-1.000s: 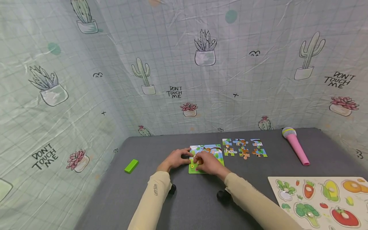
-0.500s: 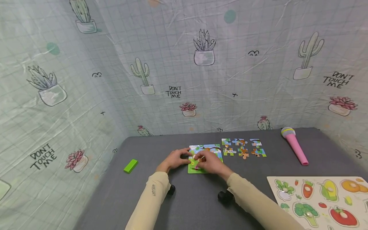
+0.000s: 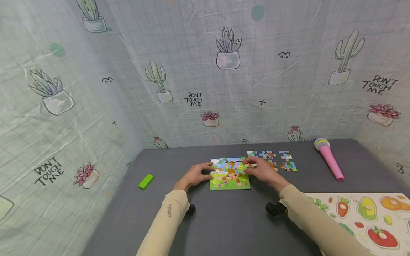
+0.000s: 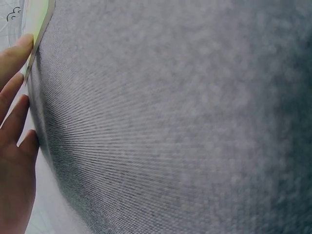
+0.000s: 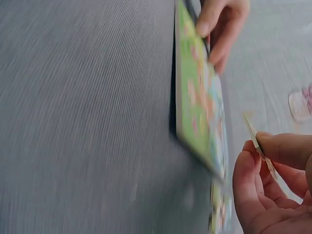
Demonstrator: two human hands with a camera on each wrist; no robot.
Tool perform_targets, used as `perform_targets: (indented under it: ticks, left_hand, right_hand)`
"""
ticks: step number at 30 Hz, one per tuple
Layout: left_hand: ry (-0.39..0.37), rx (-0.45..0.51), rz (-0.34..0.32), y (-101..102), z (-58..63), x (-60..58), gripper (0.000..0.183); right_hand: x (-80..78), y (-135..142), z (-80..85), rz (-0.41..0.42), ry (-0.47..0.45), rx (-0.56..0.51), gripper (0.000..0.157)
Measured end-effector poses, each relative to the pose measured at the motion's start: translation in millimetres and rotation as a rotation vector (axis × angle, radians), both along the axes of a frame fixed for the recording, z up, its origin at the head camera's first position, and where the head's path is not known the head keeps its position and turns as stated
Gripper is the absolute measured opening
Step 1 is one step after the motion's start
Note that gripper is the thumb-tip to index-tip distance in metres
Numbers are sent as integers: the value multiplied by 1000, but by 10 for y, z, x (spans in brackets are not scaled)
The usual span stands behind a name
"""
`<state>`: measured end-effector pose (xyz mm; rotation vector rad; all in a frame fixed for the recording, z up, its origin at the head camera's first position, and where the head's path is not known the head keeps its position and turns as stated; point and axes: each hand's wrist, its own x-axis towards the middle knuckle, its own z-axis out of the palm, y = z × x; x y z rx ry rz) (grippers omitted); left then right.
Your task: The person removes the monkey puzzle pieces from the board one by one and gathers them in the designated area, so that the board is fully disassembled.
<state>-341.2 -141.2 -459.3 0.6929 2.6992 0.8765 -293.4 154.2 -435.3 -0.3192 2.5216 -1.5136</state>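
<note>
A monkey picture puzzle board [image 3: 230,185] with a green border lies on the dark table. At its left edge my left hand [image 3: 194,176] rests with spread fingers, the fingertips right at the edge; in the left wrist view the thumb [image 4: 22,46] touches the board's side. Over the board's right edge is my right hand [image 3: 263,171]. In the right wrist view, its thumb and fingers pinch a thin flat puzzle piece [image 5: 253,134], seen edge-on. Several loose puzzle pieces [image 3: 289,166] lie beyond the board's right side, some hidden behind the right hand.
A pink toy microphone [image 3: 330,160] lies at the back right. In front of it stretches a vegetable peg board [image 3: 334,199], partly covered by the right sleeve. On the left lies a green block [image 3: 146,181]. A cactus-print curtain [image 3: 192,71] encloses the table.
My right hand has moved right from the middle of the board to its right edge, uncovering the monkey's face. The left hand stays at the left edge.
</note>
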Motion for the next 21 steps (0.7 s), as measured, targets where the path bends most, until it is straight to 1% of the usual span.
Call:
perform_targets:
  ticks: [4, 7, 11, 14, 16, 19, 21]
  left_hand:
    - [5, 0, -4, -8, 18, -13, 37]
    - [7, 5, -6, -12, 14, -20, 37]
    - [2, 14, -3, -14, -11, -19, 37]
    - [-5, 23, -1, -10, -22, -15, 37]
    - [-8, 28, -1, -7, -19, -11, 37]
    - [-4, 28, -4, -9, -21, -7, 37]
    - [0, 29, -4, -12, -20, -4, 37]
  right_hand:
    - [17, 235, 9, -8, 30, 61, 37]
    - [42, 374, -1, -13, 32, 94, 38]
    - [83, 511, -32, 23, 23, 140, 35]
    - [123, 580, -47, 63, 26, 180, 33]
    - [149, 605, -56, 76, 32, 192, 32]
    - [177, 607, -79, 82, 54, 187, 32]
    - [181, 590, -96, 69, 61, 176, 32]
